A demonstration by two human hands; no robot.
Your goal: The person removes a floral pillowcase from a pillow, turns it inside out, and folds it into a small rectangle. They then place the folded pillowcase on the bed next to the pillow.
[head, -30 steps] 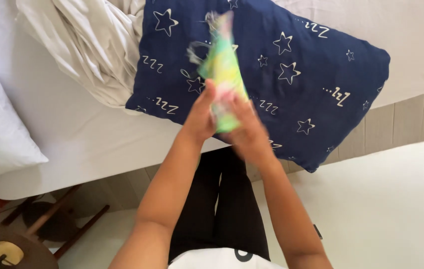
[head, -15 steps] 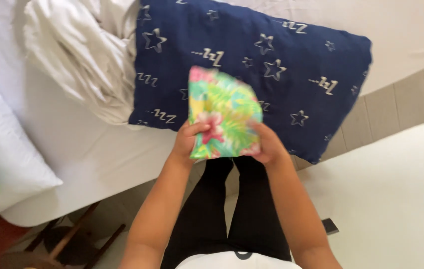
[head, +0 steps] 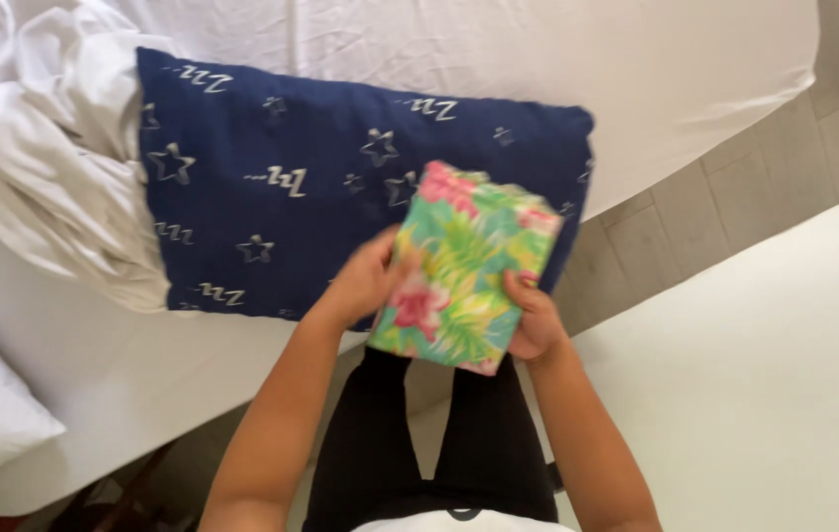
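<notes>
Both hands on it: left hand (head: 365,286) and right hand (head: 535,320) have their fingers wrapped around the edges of a folded floral cloth (head: 464,268), held above a navy star-print pillow (head: 281,207). Below lies the bed (head: 685,79) in white sheets, rumpled white blanket (head: 40,187) leftward, pale wood floor (head: 735,197) rightward.

Bare forearms, no sleeves showing; black trousers (head: 429,433) on the legs, a white top's hem (head: 459,522) just showing.
</notes>
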